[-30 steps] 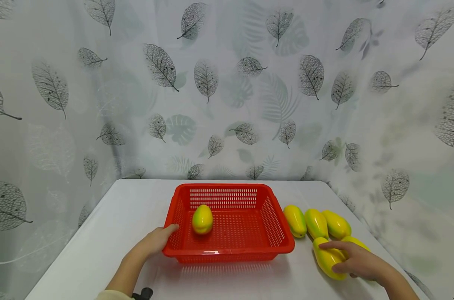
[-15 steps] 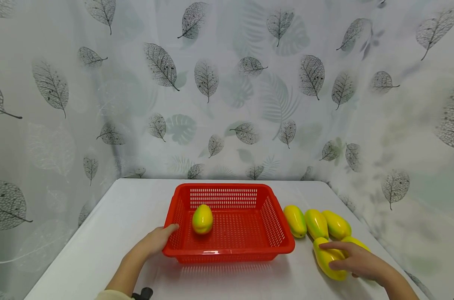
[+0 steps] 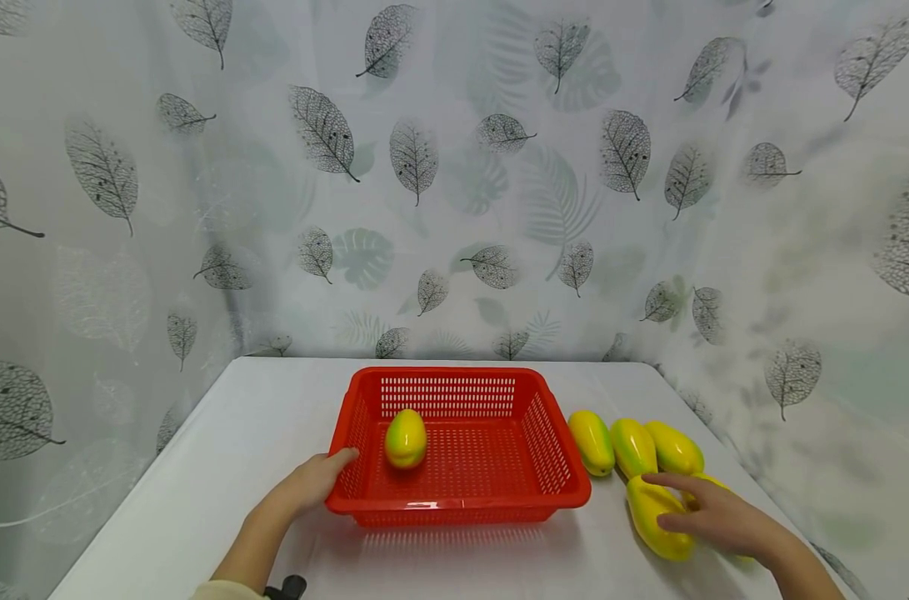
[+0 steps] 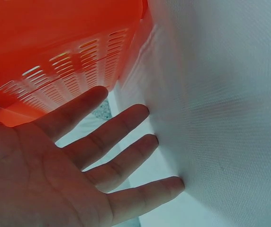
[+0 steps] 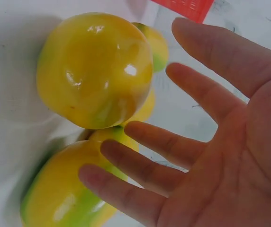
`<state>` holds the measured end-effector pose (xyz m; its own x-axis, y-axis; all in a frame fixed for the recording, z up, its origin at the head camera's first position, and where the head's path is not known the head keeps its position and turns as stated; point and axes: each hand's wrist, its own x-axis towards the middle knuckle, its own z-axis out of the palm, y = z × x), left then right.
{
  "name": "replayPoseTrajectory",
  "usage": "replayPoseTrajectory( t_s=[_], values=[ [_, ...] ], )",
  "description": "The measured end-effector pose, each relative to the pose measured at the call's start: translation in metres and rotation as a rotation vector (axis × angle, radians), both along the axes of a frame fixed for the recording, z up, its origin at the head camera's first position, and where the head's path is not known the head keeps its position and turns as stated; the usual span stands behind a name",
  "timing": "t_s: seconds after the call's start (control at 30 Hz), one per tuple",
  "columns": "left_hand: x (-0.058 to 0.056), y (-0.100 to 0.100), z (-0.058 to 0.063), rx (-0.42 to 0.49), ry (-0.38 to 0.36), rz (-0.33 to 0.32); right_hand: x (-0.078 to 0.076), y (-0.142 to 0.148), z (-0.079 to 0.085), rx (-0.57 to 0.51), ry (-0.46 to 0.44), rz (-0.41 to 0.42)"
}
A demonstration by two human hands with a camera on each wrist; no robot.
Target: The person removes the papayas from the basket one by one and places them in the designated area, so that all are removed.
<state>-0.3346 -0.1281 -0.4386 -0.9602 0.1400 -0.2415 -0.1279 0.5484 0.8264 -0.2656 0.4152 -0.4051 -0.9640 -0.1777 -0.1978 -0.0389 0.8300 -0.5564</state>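
Note:
A red plastic basket (image 3: 461,504) stands mid-table with one yellow-green papaya (image 3: 405,439) inside at its left. My left hand (image 3: 312,483) is at the basket's left side, thumb laid over the rim. In the left wrist view its other fingers (image 4: 112,130) are straight and spread below the perforated wall. My right hand (image 3: 724,517) hovers over the nearest papaya (image 3: 656,521) of a group right of the basket. Its fingers (image 5: 202,92) are spread and nearly straight, and the palm holds nothing. Another papaya (image 5: 67,189) lies under the fingertips, partly hidden.
Three more papayas lie behind the nearest one: a papaya (image 3: 591,442) beside the basket, a papaya (image 3: 634,447) right of it, and a papaya (image 3: 675,447) farther right. A white cloth covers the table (image 3: 274,400). Leaf-patterned curtains (image 3: 454,208) enclose the back and sides.
My right hand has shifted slightly right and away from the nearest papaya, its fingers spreading a little wider. My left hand and the basket stay where they were.

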Motion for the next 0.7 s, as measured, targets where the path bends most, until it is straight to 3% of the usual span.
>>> replayPoseTrajectory(
  t_s=[0.37, 0.7],
  values=[
    [-0.001, 0.0, -0.001, 0.005, -0.004, 0.004, -0.005, -0.019, 0.013, 0.112, 0.138, -0.025],
    [0.0, 0.0, 0.001, -0.003, -0.008, 0.009, -0.011, -0.051, 0.024, 0.074, 0.282, -0.026]
  ],
)
